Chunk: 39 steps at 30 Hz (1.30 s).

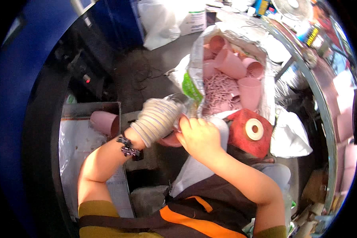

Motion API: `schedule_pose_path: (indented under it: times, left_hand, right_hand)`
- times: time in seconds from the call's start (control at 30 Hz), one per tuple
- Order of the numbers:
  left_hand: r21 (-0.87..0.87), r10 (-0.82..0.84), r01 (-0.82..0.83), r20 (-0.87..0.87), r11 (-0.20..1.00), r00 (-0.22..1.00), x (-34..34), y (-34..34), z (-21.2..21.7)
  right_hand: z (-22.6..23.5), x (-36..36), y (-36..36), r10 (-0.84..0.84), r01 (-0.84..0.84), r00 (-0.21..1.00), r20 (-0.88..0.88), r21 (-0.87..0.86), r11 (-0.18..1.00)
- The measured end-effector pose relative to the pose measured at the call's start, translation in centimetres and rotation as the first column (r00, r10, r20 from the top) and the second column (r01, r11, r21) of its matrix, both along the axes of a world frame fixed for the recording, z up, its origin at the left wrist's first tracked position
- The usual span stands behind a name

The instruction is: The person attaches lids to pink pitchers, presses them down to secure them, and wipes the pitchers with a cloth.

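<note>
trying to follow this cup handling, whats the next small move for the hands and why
Probably lowering the pink cup into the tray at the left. The gloved left hand and the bare right hand both grip it, another pink cup already lies there, and the sack holds more.

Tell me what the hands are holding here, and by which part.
Both the gloved left hand and bare right hand grip a pink cup, mostly hidden between them; the exact part cannot be told.

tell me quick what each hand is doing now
left hand: gloved, closed on a pink cup
right hand: bare, fingers curled on the same cup
</note>
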<state>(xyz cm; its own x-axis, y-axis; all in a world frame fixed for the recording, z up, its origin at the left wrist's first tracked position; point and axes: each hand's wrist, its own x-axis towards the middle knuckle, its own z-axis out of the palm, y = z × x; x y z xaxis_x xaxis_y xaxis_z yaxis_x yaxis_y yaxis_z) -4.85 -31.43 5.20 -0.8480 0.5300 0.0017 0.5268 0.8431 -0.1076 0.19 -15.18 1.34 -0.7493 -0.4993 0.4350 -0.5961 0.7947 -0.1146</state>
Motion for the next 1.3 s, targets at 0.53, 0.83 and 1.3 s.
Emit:
schedule_pose_path:
  times: [0.53, 0.83, 1.3]
  left_hand:
    - [0.161, -0.034, 0.035, -0.010, 0.986, 0.999, 5.4, 14.5, 3.6]
    - [0.077, 0.030, -0.022, -0.098, 0.997, 0.995, 5.6, 13.8, 3.0]
    - [0.539, -0.100, 0.067, 0.033, 0.839, 0.994, -2.0, 11.7, 7.2]
  right_hand:
    - [-2.0, 3.1, 13.6, -0.323, 0.429, 0.903, 0.284, -0.643, 0.635]
    - [-1.3, 3.7, 12.8, -0.268, 0.323, 0.946, 0.181, -0.574, 0.752]
    - [5.5, 8.0, 11.5, 0.039, 0.110, 0.987, 0.155, -0.838, 0.535]
